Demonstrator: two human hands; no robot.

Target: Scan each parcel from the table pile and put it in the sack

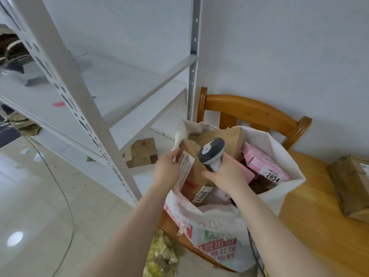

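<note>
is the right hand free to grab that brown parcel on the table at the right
Probably not yet: the right hand has its grip full with the scanner over the sack. The table between it and the parcel looks unobstructed.

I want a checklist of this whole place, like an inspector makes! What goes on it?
surface: wooden table, a brown parcel on it.
job's things: white sack full of parcels, pink parcel labelled 2854 inside; scanner.
clutter: paper scraps on floor; cardboard boxes under shelves.
grippers: left hand holds a labelled brown box at the sack's mouth; right hand grips the scanner.
cables: scanner cable hangs beside the sack; thin cable on floor.
surroundings: white metal shelves, wooden chair, white wall.
</note>
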